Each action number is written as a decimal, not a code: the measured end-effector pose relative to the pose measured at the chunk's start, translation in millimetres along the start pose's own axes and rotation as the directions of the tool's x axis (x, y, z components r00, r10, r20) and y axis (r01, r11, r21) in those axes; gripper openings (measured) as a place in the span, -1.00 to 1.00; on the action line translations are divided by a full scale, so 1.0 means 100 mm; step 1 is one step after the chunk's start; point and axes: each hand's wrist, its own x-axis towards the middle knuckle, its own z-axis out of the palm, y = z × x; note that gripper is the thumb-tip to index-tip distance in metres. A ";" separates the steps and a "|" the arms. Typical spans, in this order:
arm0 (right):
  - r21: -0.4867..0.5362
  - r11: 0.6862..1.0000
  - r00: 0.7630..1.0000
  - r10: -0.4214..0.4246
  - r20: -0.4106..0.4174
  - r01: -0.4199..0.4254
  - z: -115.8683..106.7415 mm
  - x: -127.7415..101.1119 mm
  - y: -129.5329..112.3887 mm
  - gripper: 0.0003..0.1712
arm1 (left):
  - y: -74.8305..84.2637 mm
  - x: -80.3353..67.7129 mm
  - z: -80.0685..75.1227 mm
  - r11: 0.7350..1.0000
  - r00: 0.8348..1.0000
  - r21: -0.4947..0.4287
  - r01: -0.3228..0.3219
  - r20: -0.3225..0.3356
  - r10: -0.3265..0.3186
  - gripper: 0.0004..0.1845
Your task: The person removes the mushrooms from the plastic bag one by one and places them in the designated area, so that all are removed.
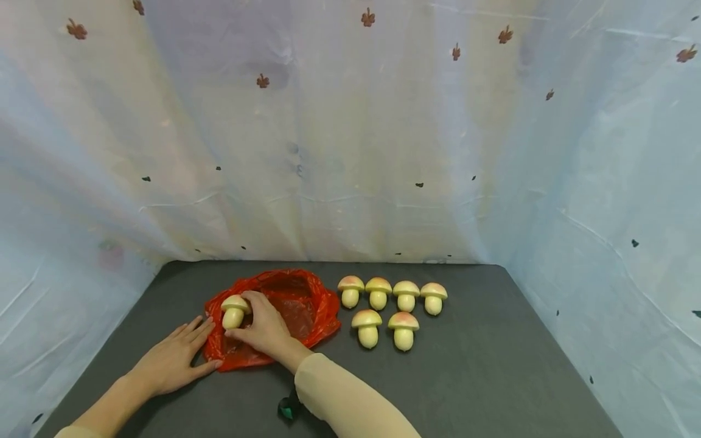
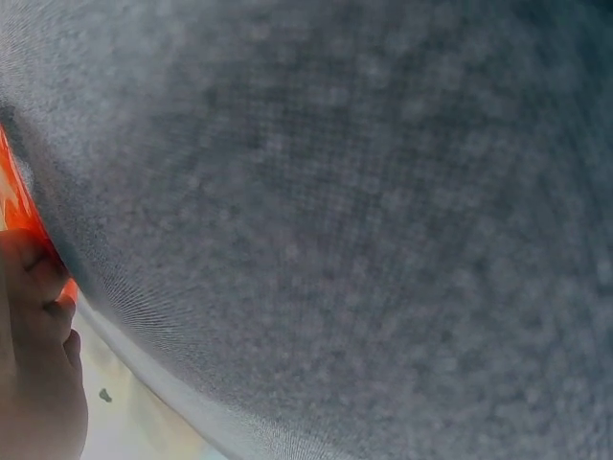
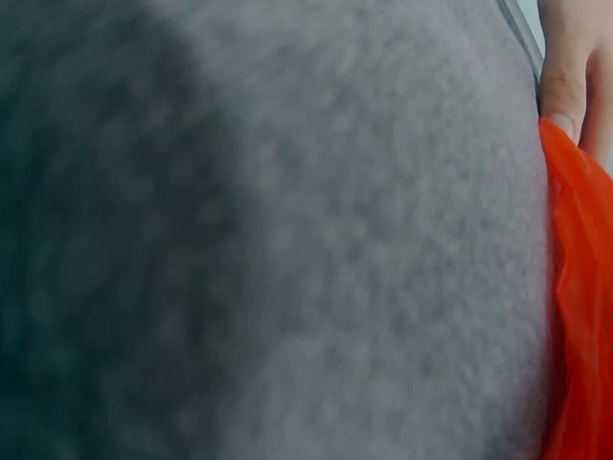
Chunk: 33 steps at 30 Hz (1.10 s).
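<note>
A red plastic bag [image 1: 323,316] lies spread open on the left of the dark table. Over its left part my right hand [image 1: 266,325] pinches a toy mushroom [image 1: 232,316] between thumb and fingers; the cap is pale yellow and the stem points toward me. My left hand [image 1: 174,360] lies palm down, fingers extended, its fingertips and thumb touching the bag's left edge. In the left wrist view the left hand [image 2: 38,355] meets the red bag [image 2: 21,206]. The right wrist view catches the left hand [image 3: 567,72] by the bag [image 3: 584,307]; the held mushroom is out of that frame.
Right of the bag, several toy mushrooms stand in two rows, including a back-row mushroom [image 1: 350,291] and a front-row mushroom [image 1: 403,330]. The dark grey tabletop [image 1: 482,377] borders pale patterned sheeting [image 1: 350,152] at the back and sides. A dark strap piece [image 1: 287,406] shows below my right wrist.
</note>
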 end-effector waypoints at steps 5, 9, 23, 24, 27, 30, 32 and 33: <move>0.011 1.000 0.999 0.025 -0.019 -0.025 0.02 0.01 -0.02 -0.14 | 0.01 0.01 -0.01 1.000 1.000 -0.001 0.001 -0.004 -0.001 0.03; 0.011 1.000 0.999 0.026 -0.030 -0.025 0.02 0.01 -0.02 -0.16 | 0.01 0.01 -0.01 1.000 1.000 0.006 0.002 -0.004 -0.002 0.03; 0.099 0.995 0.999 0.029 -0.041 -0.025 0.02 0.01 0.00 -0.22 | 0.00 0.01 0.00 1.000 1.000 0.008 0.004 0.000 -0.004 0.03; 0.102 0.994 0.999 0.030 -0.041 -0.026 0.02 0.01 -0.01 -0.22 | 0.00 0.01 0.00 1.000 1.000 0.008 0.003 0.000 -0.003 0.02; 0.104 0.994 0.999 0.025 -0.044 -0.020 0.01 0.00 -0.01 -0.21 | 0.00 0.00 0.00 1.000 1.000 0.013 0.003 0.002 -0.003 0.03; 0.106 0.994 0.999 0.010 -0.050 -0.005 -0.02 -0.01 -0.02 -0.20 | 0.00 0.00 0.00 1.000 1.000 0.015 0.004 0.003 -0.004 0.03; 0.108 0.994 0.998 -0.008 -0.058 0.014 -0.05 -0.02 -0.03 -0.20 | 0.00 0.00 0.00 1.000 1.000 0.012 0.007 0.008 -0.008 0.04; 0.108 0.994 0.998 -0.022 -0.063 0.028 -0.06 -0.03 -0.03 -0.20 | 0.00 0.00 0.00 1.000 1.000 0.010 0.008 0.010 -0.008 0.04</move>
